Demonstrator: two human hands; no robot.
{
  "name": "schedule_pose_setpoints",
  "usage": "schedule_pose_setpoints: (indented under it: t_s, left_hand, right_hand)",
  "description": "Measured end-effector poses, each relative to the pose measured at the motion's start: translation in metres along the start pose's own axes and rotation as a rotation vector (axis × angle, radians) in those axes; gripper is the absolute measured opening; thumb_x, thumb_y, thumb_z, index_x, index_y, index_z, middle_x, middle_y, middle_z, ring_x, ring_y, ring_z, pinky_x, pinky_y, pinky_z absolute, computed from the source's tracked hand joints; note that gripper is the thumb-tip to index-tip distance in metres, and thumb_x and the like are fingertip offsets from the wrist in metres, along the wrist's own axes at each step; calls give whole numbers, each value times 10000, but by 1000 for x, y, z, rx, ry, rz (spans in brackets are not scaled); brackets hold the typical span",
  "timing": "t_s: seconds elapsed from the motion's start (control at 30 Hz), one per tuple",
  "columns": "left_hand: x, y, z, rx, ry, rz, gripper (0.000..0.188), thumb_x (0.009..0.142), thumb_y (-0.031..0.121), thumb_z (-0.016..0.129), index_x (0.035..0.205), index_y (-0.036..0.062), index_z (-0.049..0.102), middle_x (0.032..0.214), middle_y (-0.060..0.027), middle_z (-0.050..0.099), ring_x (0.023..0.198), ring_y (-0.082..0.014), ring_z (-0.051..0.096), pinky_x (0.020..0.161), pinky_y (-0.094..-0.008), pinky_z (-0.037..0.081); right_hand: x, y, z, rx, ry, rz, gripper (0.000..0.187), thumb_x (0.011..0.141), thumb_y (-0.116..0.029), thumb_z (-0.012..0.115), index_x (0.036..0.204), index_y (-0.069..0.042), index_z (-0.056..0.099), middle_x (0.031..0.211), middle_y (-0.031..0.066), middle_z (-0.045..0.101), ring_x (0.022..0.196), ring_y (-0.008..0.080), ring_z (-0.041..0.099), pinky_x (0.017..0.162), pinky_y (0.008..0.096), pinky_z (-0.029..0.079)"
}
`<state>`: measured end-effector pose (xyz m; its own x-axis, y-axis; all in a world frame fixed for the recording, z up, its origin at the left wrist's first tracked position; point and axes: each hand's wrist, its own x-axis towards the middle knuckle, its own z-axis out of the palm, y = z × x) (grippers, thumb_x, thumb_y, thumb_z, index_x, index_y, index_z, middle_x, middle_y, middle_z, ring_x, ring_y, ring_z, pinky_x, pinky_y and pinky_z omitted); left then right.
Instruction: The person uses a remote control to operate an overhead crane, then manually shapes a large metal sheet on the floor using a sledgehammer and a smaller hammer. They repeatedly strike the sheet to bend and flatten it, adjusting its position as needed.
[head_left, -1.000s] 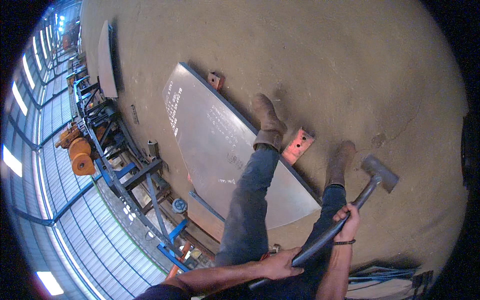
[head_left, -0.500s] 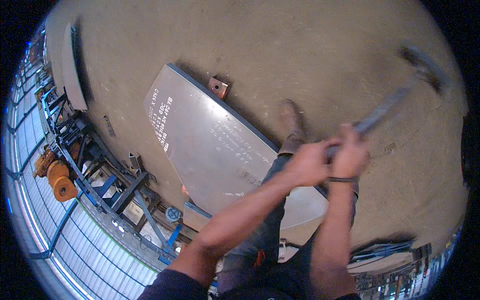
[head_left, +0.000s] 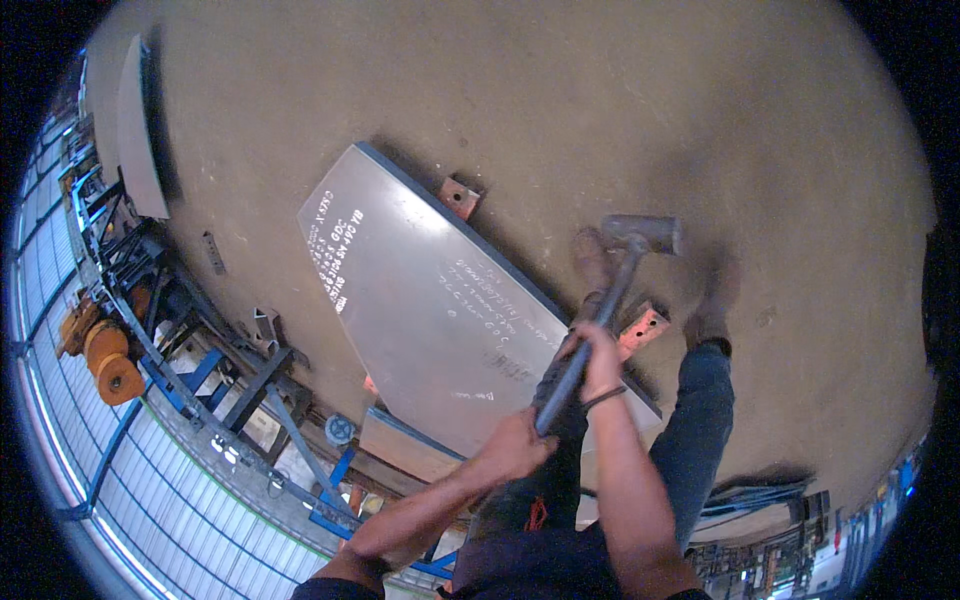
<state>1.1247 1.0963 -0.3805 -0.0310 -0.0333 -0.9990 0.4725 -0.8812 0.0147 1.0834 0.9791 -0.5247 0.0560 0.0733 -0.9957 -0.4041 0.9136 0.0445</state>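
Both my hands grip the long handle of a sledgehammer. My left hand is closed round the handle's near end. Further up the shaft, my right hand is wrapped about it, a dark band on the wrist. The hammer's grey head is up in front of my boots, beyond the right edge of a large grey steel plate. That plate is many-sided, with white marks on top. A reddish block with holes sticks out from its right side, and a similar reddish block farther up the same edge.
My booted feet stand right of the plate on the brown floor. At left are blue and dark metal frames, an orange machine part and a curved plate. Dark bars lie at lower right.
The hammer has swung from the far right back toward the plate and my feet. My hands have moved left and lower, and they are now farther apart on the handle.
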Motion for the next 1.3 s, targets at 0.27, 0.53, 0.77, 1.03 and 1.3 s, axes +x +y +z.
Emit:
schedule_pose_setpoints:
  t_s: [0.27,0.53,0.77,1.03,1.3]
  left_hand:
    - [-48,75,-11,131,-89,-43,385,774,263,686,1030,-5,582,806,-208,642,776,-339,652,725,-438,509]
    - [-2,148,-44,-22,-165,435,300,795,179,650,992,-19,542,802,-257,615,813,-440,622,715,-478,483]
    - [106,225,-147,31,-74,900,427,748,205,683,1107,3,569,909,-254,650,905,-426,626,759,-479,504]
    - [109,4,-311,39,252,199,673,812,326,648,1376,37,422,1147,-253,622,1048,-349,623,879,-409,484]
    - [37,36,-346,-206,289,-94,388,787,254,656,1000,-54,555,674,-112,599,595,-211,584,564,-375,470]
  right_hand:
    - [-24,-100,13,176,132,-10,144,814,-137,615,769,-83,489,645,24,458,495,125,455,427,290,401]
    - [-72,-231,62,28,204,-477,115,848,-173,626,856,-105,534,670,-7,499,533,97,461,495,249,411]
    - [-64,-216,186,-64,303,-910,132,882,-149,602,944,-38,566,723,22,529,570,112,469,520,263,406]
    - [105,77,309,-735,210,-377,207,792,-169,597,870,21,578,770,118,635,740,246,620,680,388,481]
    - [52,45,371,-493,-288,-86,184,762,-125,634,854,-1,535,642,82,560,540,193,597,505,338,505]
